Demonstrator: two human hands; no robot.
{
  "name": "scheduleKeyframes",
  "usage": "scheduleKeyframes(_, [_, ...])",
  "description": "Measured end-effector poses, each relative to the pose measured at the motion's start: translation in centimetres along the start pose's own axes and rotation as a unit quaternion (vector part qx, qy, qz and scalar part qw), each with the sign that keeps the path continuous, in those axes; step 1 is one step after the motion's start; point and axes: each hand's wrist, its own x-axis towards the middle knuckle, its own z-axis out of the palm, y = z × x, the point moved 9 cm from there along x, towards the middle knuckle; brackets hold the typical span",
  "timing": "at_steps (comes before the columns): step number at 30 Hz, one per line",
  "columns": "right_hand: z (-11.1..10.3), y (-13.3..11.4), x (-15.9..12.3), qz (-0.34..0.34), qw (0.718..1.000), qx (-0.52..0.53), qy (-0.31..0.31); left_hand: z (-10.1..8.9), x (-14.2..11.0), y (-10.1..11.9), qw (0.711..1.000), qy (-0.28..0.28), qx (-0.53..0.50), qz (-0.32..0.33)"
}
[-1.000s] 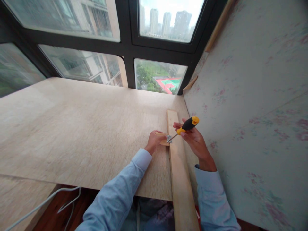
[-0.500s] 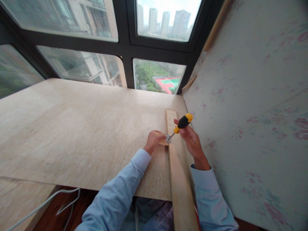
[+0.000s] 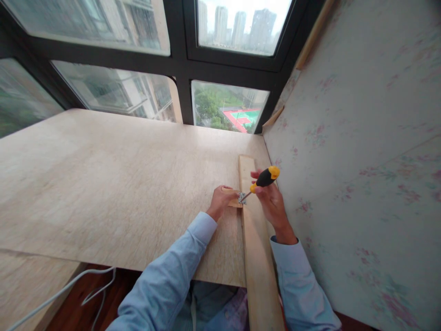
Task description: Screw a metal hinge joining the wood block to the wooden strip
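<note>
My right hand (image 3: pixel 273 202) grips a screwdriver (image 3: pixel 266 178) with a black and yellow handle, tilted so that its tip meets a small metal hinge (image 3: pixel 242 198). The hinge lies where a short wooden piece (image 3: pixel 234 202) meets a long wooden board (image 3: pixel 257 257). With fingers closed, my left hand (image 3: pixel 220 202) holds the short piece from the left, close beside the hinge. Any screw under the tip is too small to make out.
The board rests on a pale stone-patterned countertop (image 3: pixel 120 184) and reaches past its front edge. A wall with floral paper (image 3: pixel 361 161) rises at the right. Dark-framed windows (image 3: pixel 179 64) stand behind. A white cable (image 3: pixel 69 285) hangs at the lower left.
The screwdriver handle has shifted slightly right and down and leans over more, its tip still at the hinge. My left hand keeps its hold. The camera view has moved a little.
</note>
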Motion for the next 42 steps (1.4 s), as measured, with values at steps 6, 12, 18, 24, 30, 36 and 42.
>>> scheduleKeyframes(6, [0.8, -0.2, -0.2, 0.036, 0.994, 0.098, -0.045, 0.1, -0.2, 0.2, 1.0, -0.001, -0.015, -0.001])
scheduleKeyframes(12, [-1.8, 0.2, -0.2, 0.007, 0.993, -0.099, 0.067, 0.1, -0.1, -0.4, 0.999, -0.011, -0.028, -0.013])
scheduleKeyframes(18, [-0.5, -1.0, -0.6, -0.006, 0.996, -0.084, 0.025, -0.1, 0.0, -0.4, 1.0, -0.006, -0.013, 0.002])
scheduleKeyframes(24, [0.4, 0.2, -0.6, 0.047, 0.998, 0.04, -0.014, -0.2, 0.2, -0.7, 1.0, -0.004, -0.025, -0.003])
scheduleKeyframes(30, [-2.4, 2.1, -0.9, 0.016, 0.99, -0.098, 0.099, -0.2, 0.2, -0.8, 1.0, -0.004, -0.027, -0.004])
scheduleKeyframes(36, [0.4, 1.5, -0.6, 0.033, 0.998, 0.05, -0.031, -0.2, 0.3, -0.9, 1.0, 0.001, -0.02, -0.002])
scheduleKeyframes(42, [0.4, 1.4, -0.6, 0.07, 0.995, 0.062, -0.024, 0.0, 0.2, -0.8, 0.999, -0.008, -0.038, -0.003])
